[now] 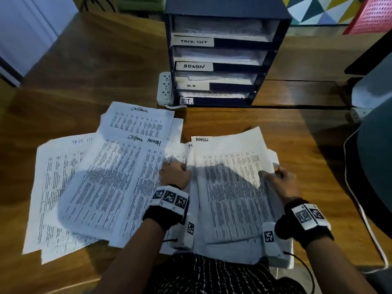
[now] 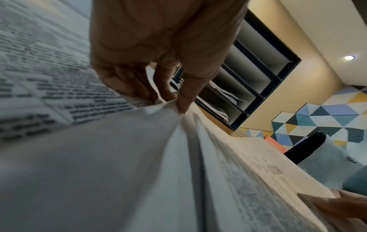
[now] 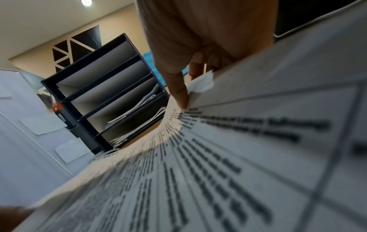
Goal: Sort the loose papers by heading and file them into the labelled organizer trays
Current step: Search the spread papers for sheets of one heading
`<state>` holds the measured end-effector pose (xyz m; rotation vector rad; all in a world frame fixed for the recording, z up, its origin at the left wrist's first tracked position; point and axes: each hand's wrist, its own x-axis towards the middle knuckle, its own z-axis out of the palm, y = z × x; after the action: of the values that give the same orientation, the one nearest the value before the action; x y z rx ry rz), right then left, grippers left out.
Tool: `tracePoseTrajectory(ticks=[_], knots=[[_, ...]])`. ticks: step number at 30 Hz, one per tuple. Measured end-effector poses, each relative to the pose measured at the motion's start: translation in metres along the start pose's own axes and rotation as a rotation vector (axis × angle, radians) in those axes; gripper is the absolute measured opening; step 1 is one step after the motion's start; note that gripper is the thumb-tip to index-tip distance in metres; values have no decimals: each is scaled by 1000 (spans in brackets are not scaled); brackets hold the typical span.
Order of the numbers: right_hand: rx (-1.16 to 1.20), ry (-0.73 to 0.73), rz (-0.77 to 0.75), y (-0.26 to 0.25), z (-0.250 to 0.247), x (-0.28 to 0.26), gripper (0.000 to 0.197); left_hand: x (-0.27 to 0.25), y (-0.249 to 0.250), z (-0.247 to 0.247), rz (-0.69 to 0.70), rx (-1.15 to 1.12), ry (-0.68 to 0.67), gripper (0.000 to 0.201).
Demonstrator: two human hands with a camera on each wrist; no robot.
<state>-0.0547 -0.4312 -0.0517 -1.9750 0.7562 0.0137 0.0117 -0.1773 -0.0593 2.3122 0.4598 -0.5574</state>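
Observation:
A dark organizer (image 1: 224, 7) stands at the back of the table, its trays labelled TASK LIST (image 1: 193, 41), ADMIN (image 1: 194, 66), H.R (image 1: 191, 86) and I.T. (image 1: 186, 101), each holding papers. A printed sheet headed ADMIN (image 1: 229, 166) tops a stack in front of me. My right hand (image 1: 280, 177) pinches that sheet's right edge, with the thumb (image 3: 178, 92) on top, and the sheet bows upward. My left hand (image 1: 175, 172) pinches paper at the stack's left edge with curled fingers (image 2: 168, 97). Loose sheets headed Admin (image 1: 137, 122) and TASK LIST (image 1: 55, 177) lie fanned out on the left.
A white power strip (image 1: 166, 88) lies against the organizer's left side. A white cable (image 1: 360, 219) runs along the table's right edge beside a grey chair (image 1: 375, 145). Bare wooden table (image 1: 84, 71) shows at the back left and right of the stack.

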Motion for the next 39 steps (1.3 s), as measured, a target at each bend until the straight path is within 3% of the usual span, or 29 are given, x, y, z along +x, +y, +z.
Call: tracePoseTrajectory(ticks=[3,7,9,13,15,17,20,23,25,28,32,34,37,38,39], knots=[[6,-23,-22,-2,5,-3,31,-6,6,5,128,-121,-45,9],[198,-25,59,4,5,-7,28,-17,3,5,117,-323,111,21],[374,-35,108,5,3,-9,28,-18,-1,2,84,-380,115,30],[614,-72,225,0,0,-7,27,-18,-2,-3,52,-346,-35,42],[569,-78,214,-1,0,-5,29,-19,-2,-1,38,-313,-151,23],[500,-96,165,-1,0,-3,30,-21,-2,-1,37,-289,-158,17],[406,-134,132,5,-2,-5,23,-19,-2,-12,17,-237,-30,38],[200,-159,88,3,-4,-6,23,-12,0,-28,15,-233,98,36],[130,-173,48,0,-3,-8,19,-10,6,-39,-1,-273,148,45],[83,-185,8,-6,1,-7,18,-11,24,-68,32,-378,277,40],[-50,-123,-72,-11,5,-7,13,-12,48,-132,164,-572,558,37],[-77,-78,-70,-11,5,-5,14,25,46,-168,185,-702,632,53],[-92,-84,-66,-18,9,-6,14,151,-16,-189,162,-752,734,103],[-89,-108,-78,-21,11,-7,19,155,-17,-189,170,-792,702,107],[-91,-124,-106,-25,14,-8,25,126,1,-188,149,-751,657,103]])
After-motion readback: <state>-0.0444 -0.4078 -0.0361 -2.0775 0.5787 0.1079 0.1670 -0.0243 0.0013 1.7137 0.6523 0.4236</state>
